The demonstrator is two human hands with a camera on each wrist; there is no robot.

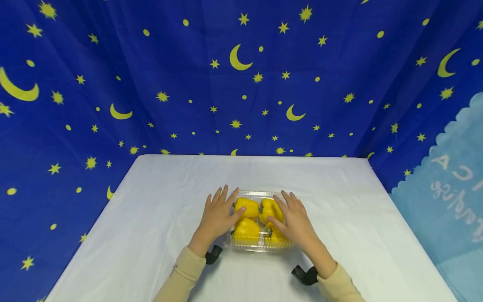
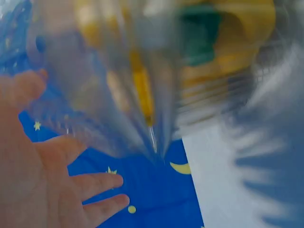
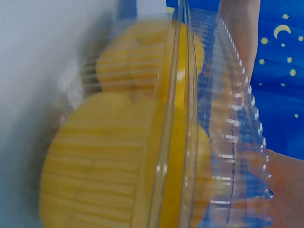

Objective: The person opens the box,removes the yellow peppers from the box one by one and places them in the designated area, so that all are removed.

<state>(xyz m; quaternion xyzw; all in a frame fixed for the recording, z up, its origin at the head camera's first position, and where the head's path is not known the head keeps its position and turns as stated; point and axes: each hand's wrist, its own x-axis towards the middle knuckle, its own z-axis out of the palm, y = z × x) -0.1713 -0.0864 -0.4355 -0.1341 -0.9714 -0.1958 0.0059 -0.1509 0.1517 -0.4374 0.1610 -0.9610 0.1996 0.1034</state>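
Observation:
A clear plastic clamshell container (image 1: pixel 260 249) stands on the white table with several yellow bell peppers (image 1: pixel 247 230) inside. My left hand (image 1: pixel 216 217) lies over the container's left side, fingers spread and thumb reaching over the lid. On the right side my right hand (image 1: pixel 298 222) lies in the same way, its fingers extended toward the far edge. The left wrist view, partly blurred, shows the straight fingers of the left hand (image 2: pixel 28 175) beside the clear plastic. Through the ribbed wall in the right wrist view, large yellow peppers (image 3: pixel 95 161) show close up.
White cloth (image 1: pixel 170 180) covers the table. A blue curtain (image 1: pixel 203 84) with yellow moons and stars surrounds it at the back and sides. A light blue cloth with lettering (image 1: pixel 449 184) hangs at the right. Black wrist straps (image 1: pixel 305 275) stick out below the hands.

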